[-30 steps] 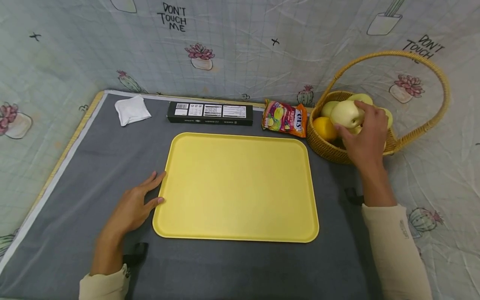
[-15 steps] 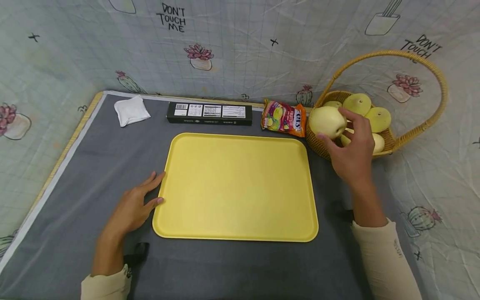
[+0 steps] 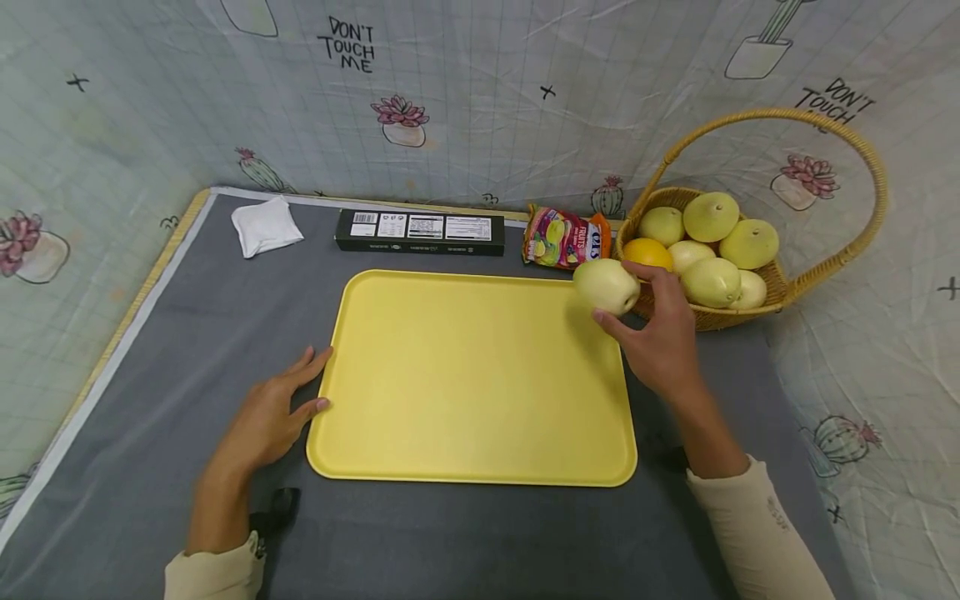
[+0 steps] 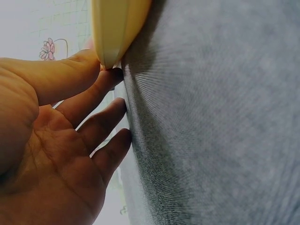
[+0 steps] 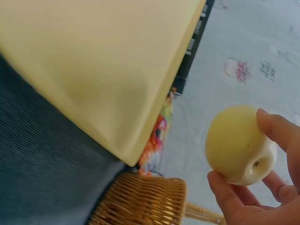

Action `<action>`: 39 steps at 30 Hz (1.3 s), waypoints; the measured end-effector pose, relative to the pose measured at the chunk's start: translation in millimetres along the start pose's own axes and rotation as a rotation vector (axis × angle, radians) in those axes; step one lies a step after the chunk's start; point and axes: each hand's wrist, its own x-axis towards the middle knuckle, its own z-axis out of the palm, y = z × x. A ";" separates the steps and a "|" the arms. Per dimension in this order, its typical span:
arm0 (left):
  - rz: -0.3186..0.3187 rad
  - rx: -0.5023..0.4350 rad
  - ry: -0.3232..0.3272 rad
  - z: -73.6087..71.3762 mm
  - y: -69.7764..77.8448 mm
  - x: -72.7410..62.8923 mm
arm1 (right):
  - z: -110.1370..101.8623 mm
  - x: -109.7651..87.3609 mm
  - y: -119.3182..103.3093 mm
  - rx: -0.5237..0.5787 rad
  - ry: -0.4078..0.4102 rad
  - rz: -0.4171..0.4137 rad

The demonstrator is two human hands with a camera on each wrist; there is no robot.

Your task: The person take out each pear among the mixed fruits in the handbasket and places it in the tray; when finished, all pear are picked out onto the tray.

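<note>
My right hand (image 3: 662, 333) pinches a pale yellow-green pear (image 3: 604, 286) between thumb and fingers, over the far right corner of the yellow tray (image 3: 472, 375). In the right wrist view, the dimpled end of the pear (image 5: 239, 143) faces the camera. Beside the tray's left edge, my left hand (image 3: 262, 417) rests with thumb and forefinger spread along the rim. From the left wrist, thumb and forefinger touch the rim of the tray (image 4: 112, 28), while the other fingers extend to the grey cloth. The wicker basket (image 3: 712, 318) holds several more pale fruits (image 3: 712, 282) and an orange (image 3: 648, 252).
Along the back edge lie a white folded cloth (image 3: 266, 226), a black box (image 3: 420, 232) with white labels and a colourful snack bag (image 3: 564, 237). The basket's tall handle (image 3: 877, 187) arches up at the right. A printed fabric (image 3: 480, 92) hangs behind the table.
My right hand has carried the pear left and toward me, out of the basket and over the tray corner. The left hand stays at the tray's edge.
</note>
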 end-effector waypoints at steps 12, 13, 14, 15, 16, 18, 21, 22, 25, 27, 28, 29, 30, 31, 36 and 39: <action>-0.001 -0.006 0.005 0.9 0.8 -0.6 | 16.9 0.9 19.2 0.007 -0.177 0.060; 0.000 -0.007 0.005 1.1 0.7 -0.6 | 17.6 1.4 20.4 -0.001 -0.187 0.064; -0.001 -0.007 0.004 1.2 0.6 -0.7 | 18.4 1.8 21.3 -0.011 -0.195 0.069; -0.002 -0.006 0.004 1.4 0.5 -0.7 | 19.1 2.2 22.5 -0.022 -0.200 0.073; -0.002 -0.007 0.004 1.5 0.3 -0.7 | 19.8 2.4 23.8 -0.035 -0.204 0.079; -0.005 -0.007 0.003 1.8 -0.1 -0.6 | 21.1 2.8 25.4 -0.056 -0.210 0.088; -0.003 -0.008 0.003 2.0 -0.6 -0.5 | 22.4 2.7 27.3 -0.084 -0.206 0.100; -0.002 -0.009 0.004 1.9 -0.7 -0.5 | 22.7 2.7 27.6 -0.089 -0.206 0.103; -0.001 -0.012 0.007 1.8 -0.7 -0.5 | 22.9 2.7 28.2 -0.093 -0.199 0.111; -0.003 -0.013 0.007 1.7 -0.3 -0.4 | 22.3 2.5 28.5 -0.093 -0.195 0.122; -0.004 -0.014 0.007 1.6 -0.1 -0.4 | 21.8 2.4 28.2 -0.095 -0.193 0.128; -0.004 -0.015 0.008 1.5 0.0 -0.5 | 21.1 2.1 28.0 -0.096 -0.192 0.134; -0.005 -0.017 0.007 1.4 0.2 -0.5 | 20.5 1.7 27.9 -0.098 -0.190 0.140; -0.005 -0.018 0.007 1.3 0.4 -0.5 | 19.8 1.4 27.7 -0.101 -0.189 0.146; -0.005 -0.017 0.008 1.3 0.5 -0.7 | 16.5 -1.2 27.8 -0.099 -0.190 0.150; -0.009 -0.014 0.007 1.6 0.0 -0.3 | 15.1 -2.7 27.4 -0.104 -0.182 0.143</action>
